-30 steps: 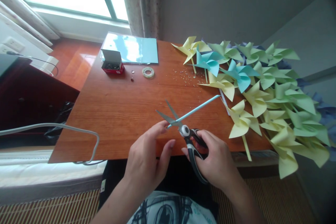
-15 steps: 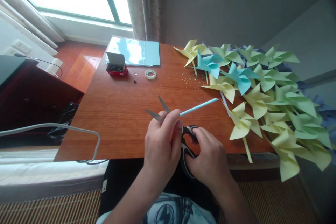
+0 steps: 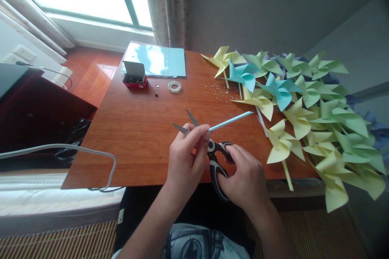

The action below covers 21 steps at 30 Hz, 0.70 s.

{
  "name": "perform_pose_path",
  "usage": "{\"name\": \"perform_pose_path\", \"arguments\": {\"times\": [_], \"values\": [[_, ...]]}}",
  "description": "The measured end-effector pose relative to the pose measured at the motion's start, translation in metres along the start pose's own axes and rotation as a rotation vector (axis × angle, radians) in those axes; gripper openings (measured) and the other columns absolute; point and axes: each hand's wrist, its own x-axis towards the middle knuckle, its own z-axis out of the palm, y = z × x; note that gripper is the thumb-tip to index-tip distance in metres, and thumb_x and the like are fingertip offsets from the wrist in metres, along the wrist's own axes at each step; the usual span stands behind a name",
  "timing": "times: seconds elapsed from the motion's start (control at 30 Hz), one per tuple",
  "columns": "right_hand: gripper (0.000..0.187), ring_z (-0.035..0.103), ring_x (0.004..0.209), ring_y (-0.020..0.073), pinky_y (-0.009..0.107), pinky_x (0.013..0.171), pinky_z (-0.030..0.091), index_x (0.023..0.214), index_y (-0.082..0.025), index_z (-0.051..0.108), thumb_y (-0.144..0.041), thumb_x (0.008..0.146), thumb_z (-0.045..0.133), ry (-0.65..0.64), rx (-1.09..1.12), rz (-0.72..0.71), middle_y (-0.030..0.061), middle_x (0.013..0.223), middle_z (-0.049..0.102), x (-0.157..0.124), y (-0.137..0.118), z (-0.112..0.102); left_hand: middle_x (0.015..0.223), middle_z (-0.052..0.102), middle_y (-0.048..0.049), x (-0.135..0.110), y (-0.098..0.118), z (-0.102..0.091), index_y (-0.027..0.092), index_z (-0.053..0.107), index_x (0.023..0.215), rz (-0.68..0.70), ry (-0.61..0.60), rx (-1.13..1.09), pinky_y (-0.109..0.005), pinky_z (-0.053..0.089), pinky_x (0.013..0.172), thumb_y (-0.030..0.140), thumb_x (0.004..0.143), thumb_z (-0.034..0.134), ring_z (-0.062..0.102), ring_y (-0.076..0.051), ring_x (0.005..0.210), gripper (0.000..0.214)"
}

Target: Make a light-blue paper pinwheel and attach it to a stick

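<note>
My left hand pinches the near end of a thin light-blue paper stick, which slants up to the right over the wooden table. My right hand grips the black-and-white handles of a pair of scissors. The scissor blades are spread apart and poke out past my left fingers, with the stick's end lying at them. Both hands sit close together near the table's front edge.
A heap of yellow, green and blue paper pinwheels covers the table's right side. At the back lie light-blue paper sheets, a small red box of pins, a tape roll and tiny scraps. A grey cable loops at the left.
My left hand slid up along the stick, covering the blades' pivot area. The scissors and both hands shifted slightly toward me and left, then settled; the blades stay apart.
</note>
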Motion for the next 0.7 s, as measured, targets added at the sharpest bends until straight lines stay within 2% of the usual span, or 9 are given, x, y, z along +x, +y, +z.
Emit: {"name": "perform_pose_path", "arguments": {"times": [0.37, 0.53, 0.7], "values": [[0.025, 0.063, 0.066, 0.0203, 0.031, 0.063, 0.045, 0.091, -0.016, 0.068, -0.039, 0.081, 0.071, 0.081, -0.031, -0.058, 0.0048, 0.077, 0.069, 0.000, 0.002, 0.002, 0.082, 0.059, -0.0010, 0.004, -0.007, 0.001, 0.019, 0.068, 0.102, -0.022, -0.008, -0.012, -0.024, 0.044, 0.067, 0.020, 0.100, 0.055, 0.055, -0.013, 0.072, 0.014], [0.021, 0.060, 0.057, 0.0167, 0.028, 0.059, 0.041, 0.078, -0.017, 0.067, -0.036, 0.088, 0.069, 0.076, -0.004, -0.090, 0.0015, 0.066, 0.065, 0.000, 0.004, 0.004, 0.087, 0.060, -0.0021, 0.004, -0.003, -0.001, 0.019, 0.070, 0.100, -0.063, -0.007, -0.024, -0.024, 0.043, 0.064, 0.022, 0.100, 0.056, 0.056, -0.012, 0.072, 0.015], [0.017, 0.063, 0.059, 0.0175, 0.028, 0.061, 0.041, 0.082, -0.017, 0.067, -0.033, 0.089, 0.065, 0.063, -0.039, -0.087, 0.0018, 0.069, 0.067, 0.002, 0.000, -0.003, 0.089, 0.061, -0.0029, 0.002, 0.004, -0.004, 0.018, 0.071, 0.099, -0.056, -0.020, 0.021, -0.024, 0.044, 0.069, 0.020, 0.100, 0.055, 0.057, -0.013, 0.077, 0.015]]}}
